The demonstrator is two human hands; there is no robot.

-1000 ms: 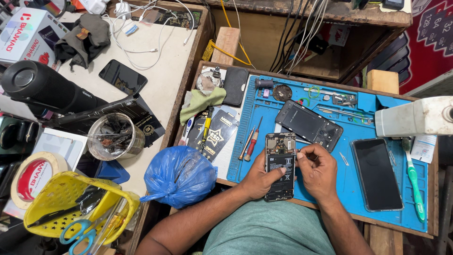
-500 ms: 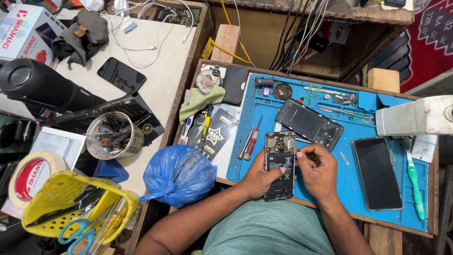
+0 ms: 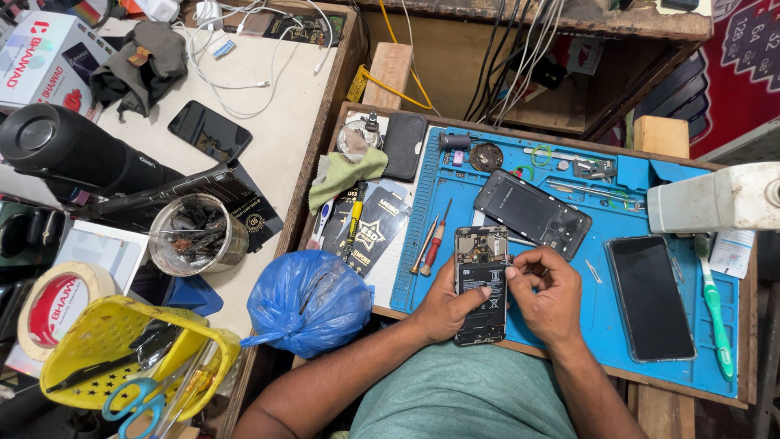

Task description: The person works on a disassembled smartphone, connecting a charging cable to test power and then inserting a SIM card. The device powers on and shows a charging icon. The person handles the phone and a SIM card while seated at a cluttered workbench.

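Opened phone [image 3: 481,284] on blue mat [image 3: 569,325] — left hand [image 3: 445,305] gripping its edge, right hand [image 3: 546,294] curled, fingertips pinched beside it — contents indiscernible.

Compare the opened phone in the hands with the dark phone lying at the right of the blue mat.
The opened phone has its back off, showing battery and circuit parts; the dark phone shows only a smooth black face. The opened phone is held by the left hand and touched by the right hand; the dark phone lies untouched on the blue mat. Both are slim rectangles lying roughly lengthwise.
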